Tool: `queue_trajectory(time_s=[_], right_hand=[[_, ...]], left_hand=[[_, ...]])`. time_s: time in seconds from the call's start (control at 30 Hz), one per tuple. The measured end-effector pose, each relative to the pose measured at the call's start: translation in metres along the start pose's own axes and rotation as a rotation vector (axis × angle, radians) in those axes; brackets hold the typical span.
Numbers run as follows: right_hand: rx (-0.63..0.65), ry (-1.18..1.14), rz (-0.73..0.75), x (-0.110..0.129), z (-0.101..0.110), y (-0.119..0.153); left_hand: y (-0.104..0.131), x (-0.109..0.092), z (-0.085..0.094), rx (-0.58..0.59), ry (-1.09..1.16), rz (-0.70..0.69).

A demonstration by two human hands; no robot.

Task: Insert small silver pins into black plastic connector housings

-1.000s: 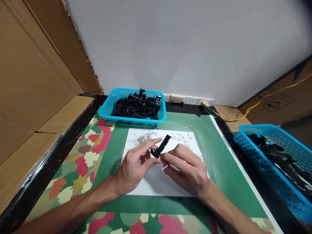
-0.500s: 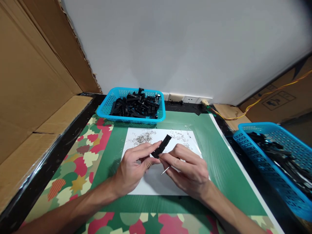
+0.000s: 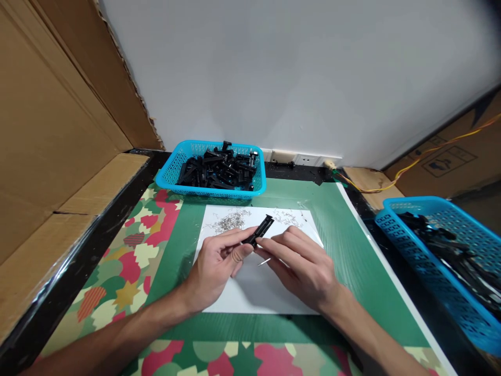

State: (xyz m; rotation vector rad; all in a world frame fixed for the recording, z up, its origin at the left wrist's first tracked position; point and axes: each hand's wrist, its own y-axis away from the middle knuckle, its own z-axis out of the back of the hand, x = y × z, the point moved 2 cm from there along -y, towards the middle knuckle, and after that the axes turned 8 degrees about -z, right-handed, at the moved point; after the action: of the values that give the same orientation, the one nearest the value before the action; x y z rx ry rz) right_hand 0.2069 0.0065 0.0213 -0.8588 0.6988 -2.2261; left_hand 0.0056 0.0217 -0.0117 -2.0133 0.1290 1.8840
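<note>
My left hand (image 3: 213,269) pinches the lower end of a narrow black plastic part (image 3: 263,227) between thumb and fingers. The part tilts up to the right, its recessed, slotted face showing. My right hand (image 3: 305,266) is closed, with its fingertips against the part's lower right side. A thin, silvery metal rod (image 3: 264,262) sticks out from under those fingers; its other end is hidden in the hand. Both hands are above a white sheet (image 3: 254,297). Beyond them on the sheet lie a heap of tiny metal pieces (image 3: 230,223) and a looser scatter of similar pieces (image 3: 287,216).
A blue basket (image 3: 211,194) full of black plastic parts stands at the back left. Another blue basket (image 3: 426,263) with black parts is at the right. Power sockets (image 3: 307,160) and a yellow cable (image 3: 391,183) run along the wall. Cardboard (image 3: 58,104) rises at the left.
The black part has been turned in my fingers, from its darker, plainer side to its slotted face. My right fingertips have shifted slightly upward along with the metal rod.
</note>
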Motion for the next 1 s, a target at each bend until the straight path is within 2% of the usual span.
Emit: queue_trajectory(time_s=[0.23,0.37,0.57,0.7,1.0], right_hand=[[0.028,0.101,0.027,-0.005,0.005,0.003],[0.047,0.111,0.062,-0.006,0.006,0.003],[0.064,0.114,0.093,-0.009,0.008,0.001],[0.085,0.112,0.096,-0.010,0.006,0.003],[0.060,0.063,0.091,-0.006,0.006,0.003]], left_hand=[[-0.001,0.003,0.001,0.096,-0.024,0.036],[-0.004,-0.002,0.005,0.148,-0.248,-0.105],[-0.004,-0.008,0.011,0.077,-0.566,-0.401],[-0.003,-0.007,0.013,0.042,-0.613,-0.571],[-0.002,-0.010,0.012,-0.015,-0.534,-0.560]])
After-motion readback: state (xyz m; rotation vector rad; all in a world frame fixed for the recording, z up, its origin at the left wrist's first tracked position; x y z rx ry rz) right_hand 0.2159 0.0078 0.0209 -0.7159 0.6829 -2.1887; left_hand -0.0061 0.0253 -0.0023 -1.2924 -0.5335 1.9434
